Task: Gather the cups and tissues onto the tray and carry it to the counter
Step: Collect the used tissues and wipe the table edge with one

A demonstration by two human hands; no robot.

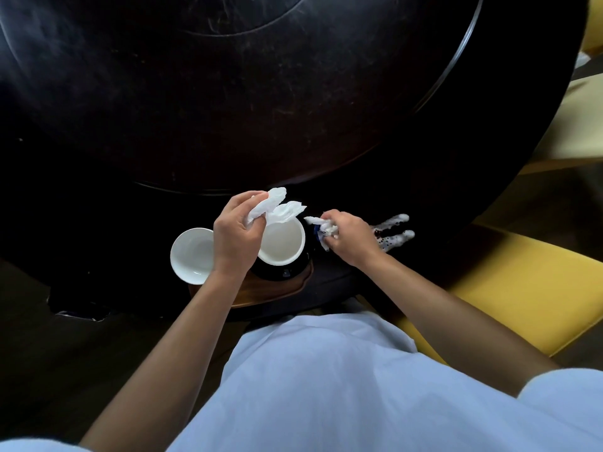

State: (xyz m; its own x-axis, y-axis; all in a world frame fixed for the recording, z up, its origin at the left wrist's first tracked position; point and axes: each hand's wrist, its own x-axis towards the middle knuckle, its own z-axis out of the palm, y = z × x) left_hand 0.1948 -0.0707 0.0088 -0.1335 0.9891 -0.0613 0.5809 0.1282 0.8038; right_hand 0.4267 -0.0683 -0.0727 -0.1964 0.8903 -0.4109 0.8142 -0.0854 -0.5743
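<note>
The left hand (235,238) is hovering over the cups with its fingers curled tight around a crumpled white tissue (275,207), and the loose end of that tissue is fanning out above the rim of the right cup (282,244). That cup is sitting upright, white inside and dark outside, on a wooden tray (280,290) at the near edge of the big dark round table (228,93). Just to its left, the second cup (192,254), white all over, is showing its open mouth, with its right side disappearing behind the left hand; whether it is resting on the tray or just beside it is hard to tell from here. Over on the other side, the right hand (347,238) is closing around a smaller wad (323,228) of tissue, pinched between thumb and fingers, with something blue peeking out of it, and it is held low, right beside the right cup. Beyond the right hand, two pale streaks of foam (396,230) are lying on the dark table, with dark specks around them. A yellow chair (522,288) is standing just to the right of the table, and the person's pale shirt (326,386) is filling the bottom of the view.
</note>
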